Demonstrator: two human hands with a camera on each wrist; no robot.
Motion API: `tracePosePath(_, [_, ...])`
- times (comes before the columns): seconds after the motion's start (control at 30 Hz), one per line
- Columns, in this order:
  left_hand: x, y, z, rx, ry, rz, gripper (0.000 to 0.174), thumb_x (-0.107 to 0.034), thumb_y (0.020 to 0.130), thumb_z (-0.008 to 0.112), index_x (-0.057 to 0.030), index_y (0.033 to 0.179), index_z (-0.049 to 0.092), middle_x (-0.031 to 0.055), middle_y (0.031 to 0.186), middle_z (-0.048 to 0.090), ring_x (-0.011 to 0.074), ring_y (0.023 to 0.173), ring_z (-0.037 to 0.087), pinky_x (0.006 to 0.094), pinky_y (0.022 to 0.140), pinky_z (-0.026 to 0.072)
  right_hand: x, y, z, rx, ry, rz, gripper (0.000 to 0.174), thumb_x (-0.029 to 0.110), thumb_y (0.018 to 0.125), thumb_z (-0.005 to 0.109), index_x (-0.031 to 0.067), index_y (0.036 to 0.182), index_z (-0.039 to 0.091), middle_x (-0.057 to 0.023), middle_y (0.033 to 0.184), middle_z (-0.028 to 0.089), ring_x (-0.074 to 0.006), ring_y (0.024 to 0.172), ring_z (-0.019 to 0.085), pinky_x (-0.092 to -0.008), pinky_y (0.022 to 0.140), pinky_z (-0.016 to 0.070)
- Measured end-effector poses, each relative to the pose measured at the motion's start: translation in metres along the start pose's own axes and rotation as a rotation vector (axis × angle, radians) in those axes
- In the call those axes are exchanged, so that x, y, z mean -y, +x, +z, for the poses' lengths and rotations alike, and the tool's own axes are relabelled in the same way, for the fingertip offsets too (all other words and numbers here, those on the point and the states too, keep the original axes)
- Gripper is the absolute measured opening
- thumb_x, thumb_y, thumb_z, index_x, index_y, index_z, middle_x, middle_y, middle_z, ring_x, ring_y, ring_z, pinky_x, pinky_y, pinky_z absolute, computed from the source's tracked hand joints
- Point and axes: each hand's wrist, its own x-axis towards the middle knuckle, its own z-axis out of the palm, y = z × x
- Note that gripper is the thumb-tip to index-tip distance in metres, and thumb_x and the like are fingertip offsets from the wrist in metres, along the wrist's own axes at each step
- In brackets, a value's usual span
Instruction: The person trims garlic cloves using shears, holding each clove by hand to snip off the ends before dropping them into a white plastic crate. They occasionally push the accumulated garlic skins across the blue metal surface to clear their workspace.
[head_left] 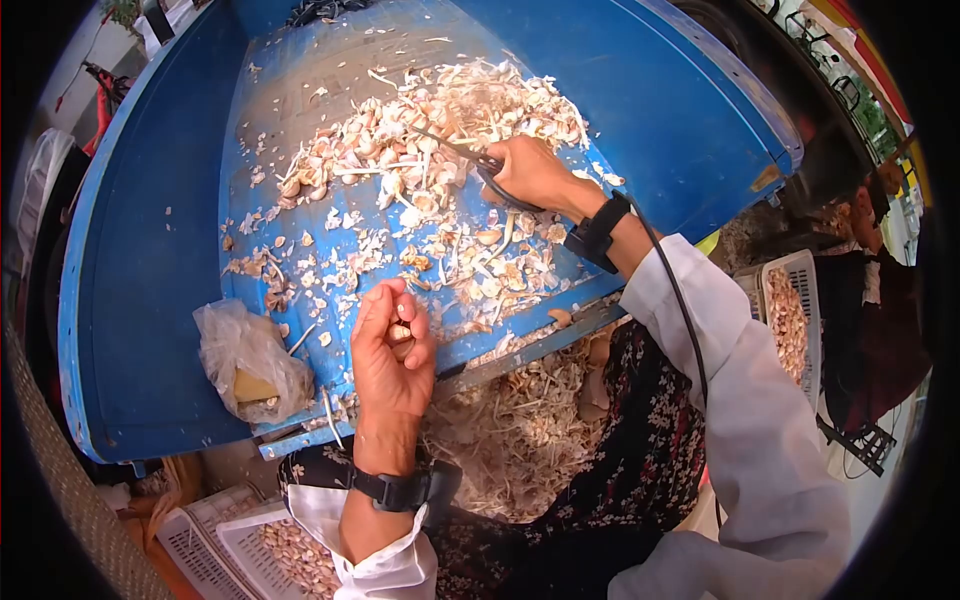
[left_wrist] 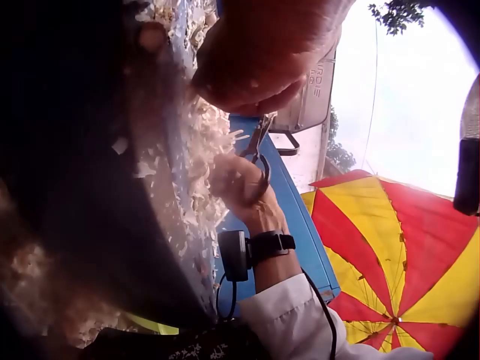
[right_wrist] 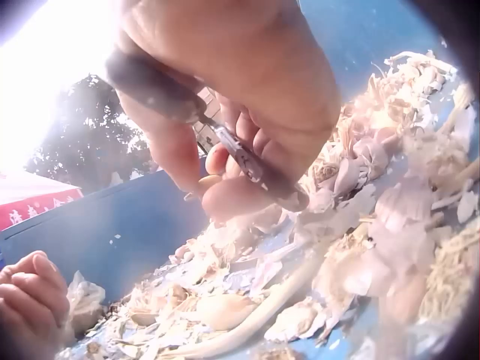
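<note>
My right hand point(head_left: 538, 178) grips a pair of scissors point(head_left: 488, 165) by the dark handles, their blades pointing left over a heap of garlic point(head_left: 410, 125). The scissors point(left_wrist: 259, 136) show beyond my left hand in the left wrist view. Palm up near the front edge of the blue truck bed, my left hand point(head_left: 390, 360) holds garlic cloves point(head_left: 400, 333) in its curled fingers. Loose cloves, papery skins and cut stems lie around both hands. In the right wrist view my left hand point(right_wrist: 34, 300) appears at the lower left.
A clear plastic bag point(head_left: 255, 365) with something yellowish inside sits at the bed's left front. Blue side walls point(head_left: 150, 230) enclose the bed. White baskets of cloves stand at lower left point(head_left: 235, 535) and right point(head_left: 803, 290). A cable point(head_left: 690, 330) runs along my right arm. Peelings point(head_left: 520, 430) cover the ground below.
</note>
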Motion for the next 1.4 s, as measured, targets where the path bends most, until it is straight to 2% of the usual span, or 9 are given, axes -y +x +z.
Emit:
tracePosePath(0.07, [-0.001,0.001,-0.003,0.109,-0.060,-0.017,0.018,-0.018,0.094,0.054,-0.0032,0.105,0.054,0.0019,0.073,0.054,0.0073,0.054,0.047,0.0162,0.036,0.0294,0.026,-0.009,-0.015,0.191,0.632,0.192,0.014,0.005,0.073,0.067,0.0015,0.082,0.058,-0.0054,0.069,0.062,-0.0099,0.051,0.059,-0.0212,0.043,0.0406])
tracePosePath(0.13, [0.000,0.000,0.004,0.094,0.042,-0.008,0.019,-0.019,0.094,0.055,-0.0022,0.101,0.056,0.0013,0.071,0.052,0.0062,0.052,0.045,0.0161,0.036,0.0285,0.053,-0.021,-0.030,0.228,0.825,0.229,0.017,0.007,0.072,0.070,0.0006,0.083,0.058,-0.0060,0.070,0.062,-0.0114,0.052,0.060,-0.0201,0.044,0.0430])
tracePosePath(0.53, [0.009,0.015,0.025,0.031,0.912,0.289,0.023,-0.014,0.089,0.062,-0.0039,0.110,0.062,-0.0093,0.062,0.046,-0.0020,0.051,0.034,0.0162,0.044,0.0239,0.063,-0.191,-0.190,-0.288,0.789,-0.416,0.020,0.014,0.083,0.057,0.0022,0.098,0.053,-0.0109,0.084,0.056,-0.0142,0.063,0.053,-0.0238,0.051,0.0404])
tracePosePath(0.63, [0.022,0.037,0.042,0.128,1.285,0.460,0.022,-0.016,0.089,0.063,-0.0033,0.108,0.064,-0.0045,0.063,0.054,0.0019,0.055,0.043,0.0187,0.048,0.0336,0.021,-0.266,-0.224,-0.573,0.684,-0.208,0.015,0.013,0.082,0.057,0.0022,0.090,0.050,-0.0086,0.080,0.052,-0.0136,0.062,0.049,-0.0225,0.052,0.0388])
tracePosePath(0.77, [0.049,0.063,0.061,0.161,1.856,0.538,0.031,-0.022,0.080,0.071,-0.0028,0.103,0.064,0.0127,0.062,0.061,0.0241,0.053,0.058,0.0341,0.050,0.0440,-0.044,-0.365,-0.190,-0.757,0.352,0.331,0.017,0.015,0.079,0.063,0.0022,0.077,0.053,-0.0042,0.070,0.053,-0.0102,0.058,0.051,-0.0228,0.049,0.0379])
tracePosePath(0.93, [0.061,0.078,0.068,0.103,2.019,0.508,0.031,-0.029,0.077,0.075,-0.0017,0.080,0.062,0.0151,0.064,0.064,0.0257,0.057,0.063,0.0347,0.055,0.0475,-0.146,-0.505,-0.080,-0.666,0.332,1.044,0.016,0.011,0.075,0.071,0.0052,0.072,0.056,0.0008,0.056,0.053,-0.0065,0.047,0.047,-0.0247,0.042,0.0355])
tracePosePath(1.0, [0.060,0.083,0.064,0.115,2.055,0.565,0.032,-0.031,0.076,0.075,-0.0014,0.079,0.063,0.0153,0.064,0.064,0.0259,0.057,0.063,0.0349,0.055,0.0476,-0.208,-0.573,-0.029,-0.516,-0.050,1.024,0.020,0.013,0.073,0.073,0.0041,0.067,0.056,-0.0002,0.054,0.053,-0.0086,0.044,0.049,-0.0276,0.041,0.0366])
tracePosePath(1.07, [0.056,0.078,0.069,0.098,2.052,0.525,0.032,-0.030,0.076,0.075,-0.0001,0.079,0.064,0.0152,0.065,0.064,0.0255,0.057,0.063,0.0339,0.055,0.0481,-0.199,-0.580,-0.011,-0.438,0.253,1.222,0.022,0.014,0.072,0.074,0.0028,0.065,0.056,-0.0008,0.054,0.054,-0.0096,0.043,0.049,-0.0285,0.041,0.0371])
tracePosePath(1.4, [0.032,0.061,0.044,0.131,1.669,0.357,0.025,-0.025,0.087,0.063,-0.0010,0.081,0.062,0.0064,0.064,0.061,0.0106,0.055,0.052,0.0253,0.050,0.0416,-0.152,-0.510,-0.054,-0.712,0.087,0.739,0.014,0.009,0.074,0.069,0.0005,0.078,0.060,-0.0048,0.064,0.058,-0.0092,0.058,0.053,-0.0257,0.051,0.0412])
